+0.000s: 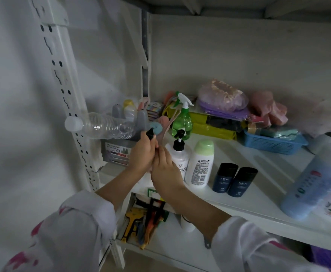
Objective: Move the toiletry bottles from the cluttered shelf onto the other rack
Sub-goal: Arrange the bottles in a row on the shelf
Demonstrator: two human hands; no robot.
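While both hands meet over the front-left corner of the white shelf point(245, 195): left hand point(143, 152) curled round a black pump head point(150, 133), nozzle poking out at 12 o'clock above the knuckles. Right hand point(165, 171) just at 4 o'clock of the left, fingers bent toward it, fingertips touching near the left thumb; cannot tell whether pinching anything, bottle body under the hands hidden. White sleeves with pink marks on both forearms.

At 3 o'clock of the hands, upright and touching each other: white pump bottle point(179, 156) with black pump, then white bottle with green cap point(200, 163). Further at 3 o'clock, two dark blue MEN tubes point(234, 179) side by side, upright, black caps. Far at 3 o'clock, large pale blue bottle point(313, 185) lying tilted on the shelf.

At 1 o'clock, green spray bottle point(182, 120) upright behind the pump bottle. Beyond it yellow packets point(211, 130), purple and pink bagged items point(222, 99), blue basket point(272, 143) holding small stuff.

At 11 o'clock, clear plastic water bottle point(104, 125) lying sideways, white cap toward the perforated upright post point(70, 99), resting on a grey organiser point(117, 152) with small bottles behind.

At 6 o'clock, lower shelf: tray of tools point(141, 224), yellow, orange and black handles.
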